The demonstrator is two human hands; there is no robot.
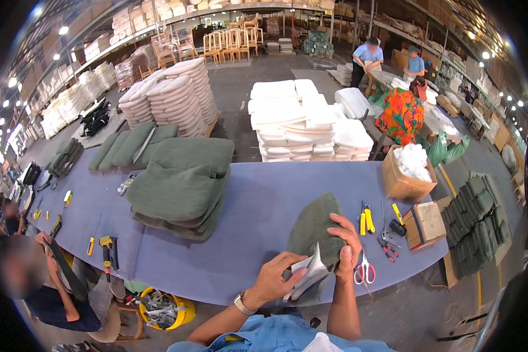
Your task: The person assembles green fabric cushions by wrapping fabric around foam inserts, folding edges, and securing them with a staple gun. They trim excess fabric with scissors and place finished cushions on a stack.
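Left hand (pixel 276 271): at the table's near edge, a watch on its wrist; thumb and fingers nearly together, pinching a white flap (pixel 314 267).
Right hand (pixel 347 242): at the same near edge; thumb and curled fingers closed around the right side of the green cushion (pixel 312 222).
Green cushion: tilted up over the table's near edge, between the two hands, its rounded end toward the far side and the white flap at its lower end; whether it touches the table cannot be told.
Near edge: the blue-grey table (pixel 264 199) curves past both forearms; a yellow bucket (pixel 186 312) of grey scraps stands below it, to the left.
Scissors (pixel 365 273): on the table near that edge, red-and-white handles just right of the right hand.
Right end: yellow-handled tools (pixel 366 219) and a small carton (pixel 426 224) on the table, limiting room on that side.
Open room: a wide strip of tabletop between the green cushion and the cushion stack (pixel 179 182), which lies left of the table's middle; more runs to the far edge.
Far right corner: an open box (pixel 398 180) of white stuffing (pixel 412 161).
Beyond the far edge: piled white cushions (pixel 293 126) on the floor.
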